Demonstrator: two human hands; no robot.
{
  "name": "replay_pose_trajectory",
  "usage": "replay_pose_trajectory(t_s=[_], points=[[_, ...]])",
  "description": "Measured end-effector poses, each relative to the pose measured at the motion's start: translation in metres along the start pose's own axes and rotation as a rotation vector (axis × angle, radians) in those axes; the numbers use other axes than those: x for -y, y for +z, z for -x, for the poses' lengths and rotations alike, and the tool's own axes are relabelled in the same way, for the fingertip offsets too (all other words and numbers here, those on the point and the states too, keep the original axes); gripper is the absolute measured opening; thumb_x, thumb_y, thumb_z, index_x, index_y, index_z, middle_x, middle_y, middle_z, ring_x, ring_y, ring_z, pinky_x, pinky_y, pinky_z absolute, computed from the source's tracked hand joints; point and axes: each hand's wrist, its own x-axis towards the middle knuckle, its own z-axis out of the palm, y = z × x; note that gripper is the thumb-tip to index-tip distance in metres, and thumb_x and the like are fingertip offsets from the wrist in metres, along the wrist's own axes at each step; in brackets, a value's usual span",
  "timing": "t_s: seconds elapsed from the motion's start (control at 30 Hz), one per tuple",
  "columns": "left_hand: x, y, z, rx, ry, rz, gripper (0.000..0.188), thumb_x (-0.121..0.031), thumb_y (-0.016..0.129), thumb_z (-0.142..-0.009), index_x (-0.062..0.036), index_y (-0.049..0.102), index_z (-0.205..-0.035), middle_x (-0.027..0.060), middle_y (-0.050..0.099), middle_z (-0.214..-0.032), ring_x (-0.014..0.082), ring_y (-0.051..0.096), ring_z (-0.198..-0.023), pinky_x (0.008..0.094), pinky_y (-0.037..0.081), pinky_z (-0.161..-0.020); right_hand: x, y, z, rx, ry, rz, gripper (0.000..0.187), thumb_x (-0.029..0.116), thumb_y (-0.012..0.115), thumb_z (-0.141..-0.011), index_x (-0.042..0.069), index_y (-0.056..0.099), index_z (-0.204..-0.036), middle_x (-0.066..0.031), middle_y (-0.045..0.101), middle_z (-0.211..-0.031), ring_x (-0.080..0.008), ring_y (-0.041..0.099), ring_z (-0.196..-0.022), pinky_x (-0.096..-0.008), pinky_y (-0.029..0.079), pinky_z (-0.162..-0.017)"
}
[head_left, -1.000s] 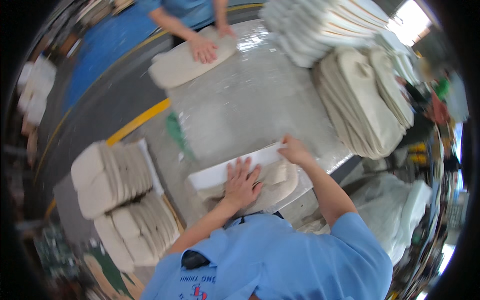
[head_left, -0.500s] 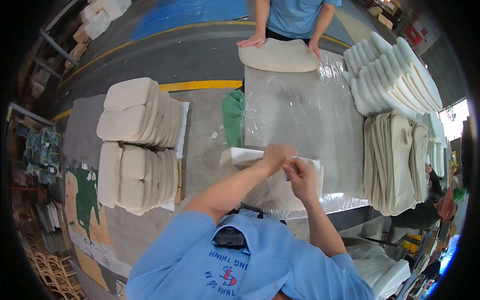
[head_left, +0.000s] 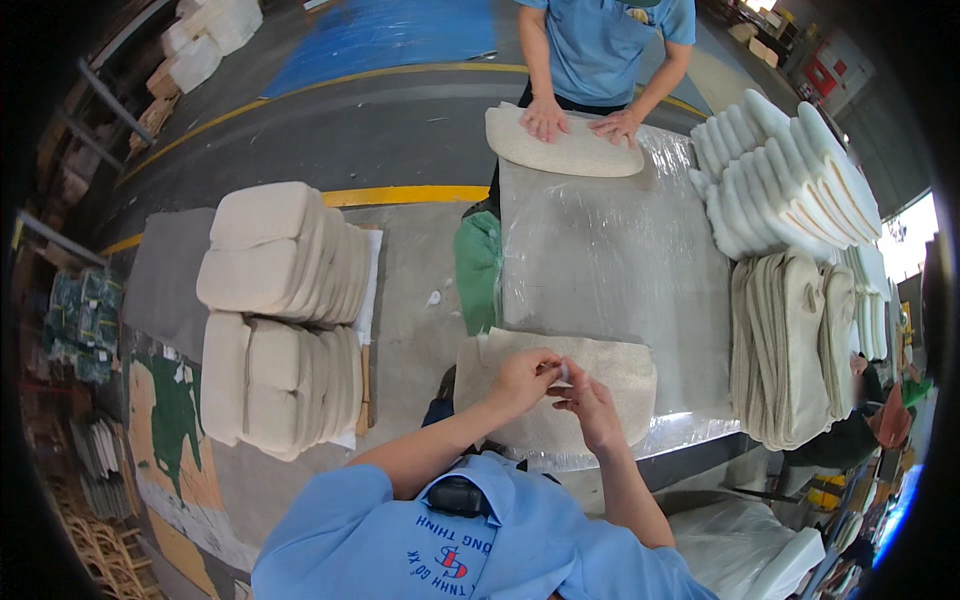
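A beige fabric cushion piece [head_left: 624, 372] with a rounded outline lies at the table's near end. Above its middle, my left hand [head_left: 526, 380] is closed in a pinch. Close beside it, my right hand [head_left: 592, 408] has its fingers bent together, the fingertips of both hands meeting. A small whitish bit [head_left: 564, 373] shows between them, too small to name. Across the table a co-worker lays both hands [head_left: 545, 118] flat on another beige cushion [head_left: 560, 152].
The grey table [head_left: 620, 270] is wrapped in clear plastic. Stacked beige cushions [head_left: 265, 275] stand at left. To the right are white padding pieces [head_left: 760, 165] and folded beige covers [head_left: 775, 345]. Green cloth [head_left: 478, 265] hangs at the table's left edge.
The white strip along my cushion piece's far edge no longer shows. My hands have moved nearer to me, fingertips together. The co-worker's hands went from the cushion's ends to its top.
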Motion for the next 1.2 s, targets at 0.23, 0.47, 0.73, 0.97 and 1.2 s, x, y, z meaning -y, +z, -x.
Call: replay_pose_trajectory(t_s=[0.23, 0.47, 0.73, 0.97, 1.2], points=[[0.03, -0.09, -0.09, -0.055, 0.113, -0.227, 0.009, -0.013, 0.077, -0.093, -0.0045, 0.074, -0.097, 0.0086, 0.073, -0.083, 0.018, 0.069, -0.075, 0.0347, 0.055, -0.071, -0.004, 0.04, -0.038, -0.281, -0.049, 0.018, 0.056, 0.027, 0.063, -0.111, 0.004, 0.05, -0.161, -0.0135, 0.068, -0.139, -0.0204, 0.07, -0.11, -0.0328, 0.055, -0.089], [0.089, -0.187, -0.309, -0.22, 0.062, -0.677, 0.014, -0.015, 0.077, -0.087, -0.0089, 0.075, -0.099, 0.0159, 0.078, -0.093, 0.0385, 0.076, -0.088, 0.0479, 0.058, -0.078, -0.051, 0.018, -0.004, -0.972, 0.084, 0.605, 0.042, 0.01, 0.073, -0.098, 0.005, 0.066, -0.139, -0.0138, 0.067, -0.097, -0.0226, 0.069, -0.079, -0.0323, 0.057, -0.077], [0.096, -0.123, -0.367, 0.758, 0.019, -1.314, 0.06, -0.033, 0.046, -0.11, -0.007, 0.043, -0.164, 0.0188, 0.041, -0.17, 0.0372, 0.044, -0.153, 0.0457, 0.041, -0.122, -0.061, 0.039, -0.011, -1.157, 0.075, 0.597, 0.042, 0.008, 0.077, -0.091, 0.012, 0.069, -0.132, -0.0096, 0.063, -0.092, -0.0266, 0.066, -0.085, -0.0382, 0.058, -0.074], [0.047, -0.148, -0.354, 0.18, -0.236, -1.01, 0.05, -0.012, 0.054, -0.102, 0.001, 0.059, -0.149, 0.0209, 0.065, -0.144, 0.0354, 0.06, -0.134, 0.0439, 0.045, -0.112, -0.067, 0.022, 0.003, -1.139, 0.025, 0.225, 0.029, 0.014, 0.078, -0.095, 0.008, 0.075, -0.123, -0.0074, 0.067, -0.092, -0.0211, 0.066, -0.081, -0.0344, 0.054, -0.074], [0.053, -0.173, -0.225, 0.29, -0.607, -0.224, 0.019, -0.02, 0.056, -0.105, -0.0046, 0.066, -0.106, 0.0078, 0.071, -0.096, 0.0254, 0.072, -0.08, 0.0382, 0.06, -0.069, -0.099, -0.067, 0.048, -1.735, 0.016, 0.166, 0.026, 0.024, 0.071, -0.103, 0.007, 0.078, -0.122, -0.0119, 0.076, -0.106, -0.0223, 0.071, -0.097, -0.0346, 0.054, -0.09]])
